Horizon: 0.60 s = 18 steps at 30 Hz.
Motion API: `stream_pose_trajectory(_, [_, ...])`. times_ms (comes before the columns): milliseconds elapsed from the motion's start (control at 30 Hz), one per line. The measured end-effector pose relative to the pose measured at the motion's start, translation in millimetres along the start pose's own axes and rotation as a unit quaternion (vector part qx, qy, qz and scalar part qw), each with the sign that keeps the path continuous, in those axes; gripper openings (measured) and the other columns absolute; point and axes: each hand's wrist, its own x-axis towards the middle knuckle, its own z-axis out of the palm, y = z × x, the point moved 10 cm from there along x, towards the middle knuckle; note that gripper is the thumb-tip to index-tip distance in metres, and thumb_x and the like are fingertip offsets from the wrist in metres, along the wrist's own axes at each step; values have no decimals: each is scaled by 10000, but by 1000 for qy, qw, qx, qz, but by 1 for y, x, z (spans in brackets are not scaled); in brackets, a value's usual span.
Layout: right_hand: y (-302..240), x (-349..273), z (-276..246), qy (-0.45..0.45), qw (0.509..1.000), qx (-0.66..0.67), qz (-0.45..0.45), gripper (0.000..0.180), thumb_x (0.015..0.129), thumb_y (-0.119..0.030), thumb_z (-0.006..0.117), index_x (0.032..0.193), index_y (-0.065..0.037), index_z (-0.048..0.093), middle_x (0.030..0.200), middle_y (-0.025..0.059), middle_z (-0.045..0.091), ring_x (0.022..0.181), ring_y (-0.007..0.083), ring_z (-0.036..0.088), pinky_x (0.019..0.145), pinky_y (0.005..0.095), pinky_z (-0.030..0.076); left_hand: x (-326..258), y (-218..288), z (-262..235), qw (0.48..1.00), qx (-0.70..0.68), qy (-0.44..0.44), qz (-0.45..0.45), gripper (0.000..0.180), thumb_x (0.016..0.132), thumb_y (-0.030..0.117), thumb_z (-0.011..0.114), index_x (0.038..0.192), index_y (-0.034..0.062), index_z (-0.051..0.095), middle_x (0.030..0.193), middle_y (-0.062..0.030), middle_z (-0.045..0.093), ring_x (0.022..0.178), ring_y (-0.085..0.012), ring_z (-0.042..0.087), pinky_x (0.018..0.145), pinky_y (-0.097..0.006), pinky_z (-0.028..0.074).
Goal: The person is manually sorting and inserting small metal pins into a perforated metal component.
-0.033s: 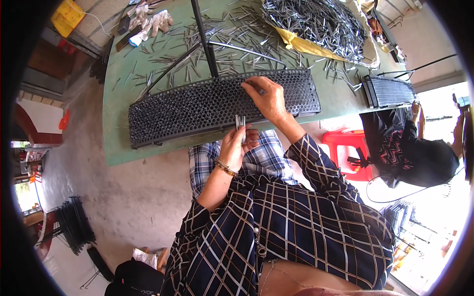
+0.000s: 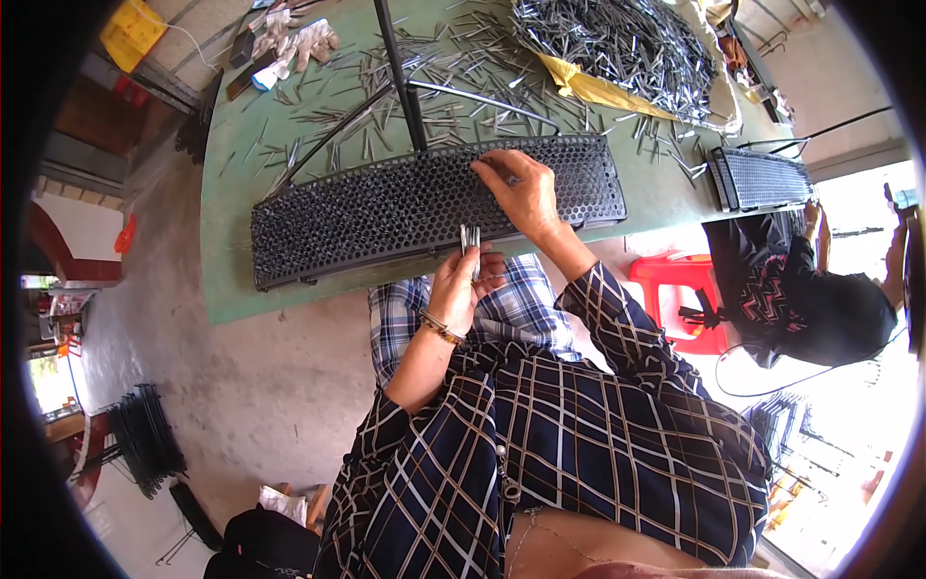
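Observation:
My left hand [image 2: 457,289] is closed around a small bundle of thin metal strips [image 2: 470,236], which stand upright out of the fingers just below the rack's near edge. A long black rack with rows of round holes [image 2: 424,207] lies along the table edge. Small dark pieces fill many holes on its left part, while holes in the middle look bare. Over the middle of the rack my right hand [image 2: 526,193] is bent down, thumb and fingertips pinched together at the holes. Whatever sits between those fingertips is too small to make out.
Loose metal strips [image 2: 367,121] lie scattered over the green table [image 2: 231,241]. A large heap of them [image 2: 627,58] rests on yellow-edged sacking. Black rods rise behind the rack. Gloves [image 2: 309,43] lie far left. At right a co-worker [image 2: 820,309] sits by another rack [image 2: 767,179], near a red stool [image 2: 675,289].

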Motion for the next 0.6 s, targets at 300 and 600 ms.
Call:
stream_pose_trajectory(300, [2, -1, 0, 3, 1000, -17, 3, 185, 778, -130, 727, 903, -6, 671, 792, 103, 667, 672, 169, 657, 598, 269, 511, 0, -2, -3, 1000, -12, 11, -17, 270, 944, 230, 520, 1081, 2, 567, 900, -89, 619, 779, -169, 627, 692, -291, 545])
stream_pose_trajectory(600, [1, -4, 20, -97, 994, -30, -44, 201, 795, -143, 706, 935, -7, 662, 866, 111, 651, 690, 222, 652, 618, 304, 520, 0, -3, -2, 1000, -18, 5, -24, 269, 945, 212, 515, 1106, 1, 558, 880, -79, 617, 749, -152, 617, 667, -285, 539])
